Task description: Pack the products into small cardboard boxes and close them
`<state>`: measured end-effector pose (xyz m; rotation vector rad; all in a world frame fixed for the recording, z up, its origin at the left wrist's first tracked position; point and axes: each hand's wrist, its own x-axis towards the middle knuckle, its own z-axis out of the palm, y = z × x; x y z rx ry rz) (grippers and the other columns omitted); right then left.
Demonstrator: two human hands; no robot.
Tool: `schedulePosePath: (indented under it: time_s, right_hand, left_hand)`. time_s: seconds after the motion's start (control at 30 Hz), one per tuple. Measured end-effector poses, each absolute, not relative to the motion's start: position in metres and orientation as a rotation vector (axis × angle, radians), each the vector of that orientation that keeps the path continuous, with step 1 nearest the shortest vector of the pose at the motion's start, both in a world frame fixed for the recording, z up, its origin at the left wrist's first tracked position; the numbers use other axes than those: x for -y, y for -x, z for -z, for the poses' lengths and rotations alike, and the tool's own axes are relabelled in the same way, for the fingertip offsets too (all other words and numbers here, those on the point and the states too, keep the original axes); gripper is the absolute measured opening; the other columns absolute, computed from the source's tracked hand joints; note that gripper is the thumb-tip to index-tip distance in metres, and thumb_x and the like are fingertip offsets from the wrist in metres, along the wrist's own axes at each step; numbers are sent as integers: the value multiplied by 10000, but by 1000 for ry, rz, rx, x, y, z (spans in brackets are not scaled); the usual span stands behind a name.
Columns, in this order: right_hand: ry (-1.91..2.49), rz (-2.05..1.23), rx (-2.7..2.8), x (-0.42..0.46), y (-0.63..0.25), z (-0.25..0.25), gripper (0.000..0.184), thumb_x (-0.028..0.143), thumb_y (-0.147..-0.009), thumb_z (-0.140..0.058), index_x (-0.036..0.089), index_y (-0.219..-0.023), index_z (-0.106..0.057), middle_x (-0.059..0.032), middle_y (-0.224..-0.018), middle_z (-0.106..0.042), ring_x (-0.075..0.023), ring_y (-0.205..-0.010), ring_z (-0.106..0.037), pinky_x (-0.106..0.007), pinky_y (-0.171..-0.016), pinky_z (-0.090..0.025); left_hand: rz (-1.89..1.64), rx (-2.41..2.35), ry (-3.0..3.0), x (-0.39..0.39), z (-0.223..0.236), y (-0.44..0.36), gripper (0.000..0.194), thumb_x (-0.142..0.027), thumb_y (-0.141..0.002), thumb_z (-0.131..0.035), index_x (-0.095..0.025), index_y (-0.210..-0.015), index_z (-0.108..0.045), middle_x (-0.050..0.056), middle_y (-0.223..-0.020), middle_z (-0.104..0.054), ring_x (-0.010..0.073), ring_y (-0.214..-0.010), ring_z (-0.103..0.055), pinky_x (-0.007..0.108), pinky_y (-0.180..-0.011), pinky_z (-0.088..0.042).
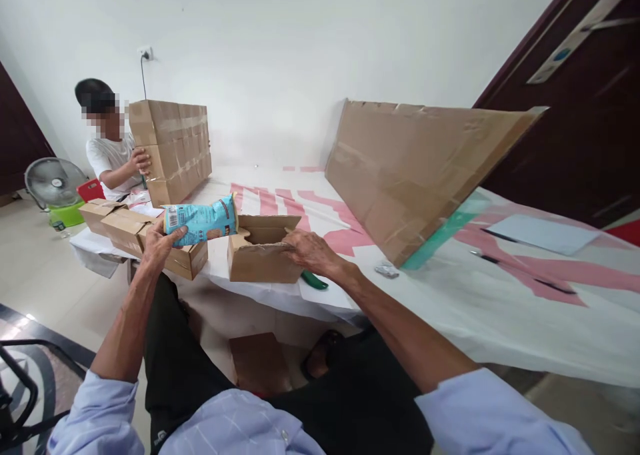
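Note:
In my left hand [159, 243] is a blue snack packet [203, 220] with printed text and a barcode, gripped at its left end. The packet hangs just left of an open cardboard box [263, 263] at the table's front edge. My right hand [315, 252] pinches the box's right upper edge. How full the box is cannot be made out. A green object [314, 281] with a curved outline lies by the box's right side, partly hidden. Left of the open box stand closed small cartons [123, 228], in part behind my left hand.
A person in white [113, 158] holds a stack of taped cartons [173, 152] at the far left. A large cardboard sheet [415, 168] leans over the table's right half. Pens [485, 257], paper [545, 234] and a crumpled silvery piece [387, 271] lie on the tablecloth [450, 322].

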<state>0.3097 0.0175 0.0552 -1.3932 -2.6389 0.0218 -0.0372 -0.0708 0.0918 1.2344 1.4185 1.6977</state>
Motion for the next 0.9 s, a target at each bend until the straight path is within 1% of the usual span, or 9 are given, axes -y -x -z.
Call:
schedulePosePath:
  time_s: [0.07,0.13,0.23,0.37,0.5,0.6,0.73,0.9]
  right_hand:
    - [1406,-23,2628,-18,-308,-55,213,150,-975,-609,194,-981,-818,-108,-1131,-805,-263,-1168,-719,-298,-911,-532]
    - [1436,-33,2613,-20,-308,-53,199,166,-980,-614,189,-989,-812,-111,-1132,-796,-255,-1140,-720,-285,-874,-525]
    - [1453,-55,2589,-23,-310,-50,171,194,-976,-634,185,-974,-805,-116,-1113,-785,-253,-1074,-725,-282,-833,-514]
    - [1408,-77,2578,-25,-312,-47,169,201,-974,-627,195,-938,-793,-111,-1086,-782,-256,-1085,-710,-282,-822,-499]
    - [1459,-79,2575,-24,-310,-48,174,218,-976,-610,185,-955,-780,-118,-1083,-769,-246,-1008,-709,-282,-757,-466]
    - [1462,-77,2580,-21,-309,-50,178,215,-976,-603,182,-959,-778,-122,-1079,-766,-251,-1004,-704,-288,-756,-459]
    - [1457,-66,2610,-20,-310,-51,176,181,-959,-606,183,-971,-782,-114,-1076,-763,-246,-996,-704,-281,-756,-461]
    - [1466,10,2655,-21,-306,-49,201,145,-948,-599,186,-975,-794,-128,-1073,-759,-259,-963,-715,-292,-700,-446]
  left_hand:
    - [-1731,-1476,-1212,70,-95,45,564,-498,-465,-955,-162,-859,-733,21,-773,-736,160,-649,-669,257,-556,-562]
    - [-1800,-1520,-1167,69,-99,54,558,-482,-457,-936,-162,-860,-721,17,-777,-733,157,-651,-670,251,-548,-570]
    - [-1932,-1569,-1097,66,-106,70,566,-462,-467,-905,-170,-912,-714,17,-830,-740,158,-674,-685,245,-541,-584]
    - [-1998,-1606,-1074,64,-110,84,559,-458,-496,-883,-179,-950,-716,32,-902,-753,154,-694,-696,223,-523,-578]
    - [-1952,-1631,-1077,61,-104,86,541,-434,-502,-885,-175,-947,-720,34,-880,-755,160,-683,-700,228,-514,-580]
    - [-1910,-1647,-1085,57,-97,83,525,-421,-498,-882,-169,-930,-723,37,-852,-762,170,-669,-701,242,-512,-578]
    - [-1817,-1620,-1140,53,-90,74,540,-455,-475,-896,-162,-899,-734,33,-803,-757,175,-658,-697,244,-518,-565]
    - [-1709,-1597,-1188,47,-84,62,572,-475,-438,-941,-162,-879,-753,32,-772,-748,171,-635,-678,250,-513,-559]
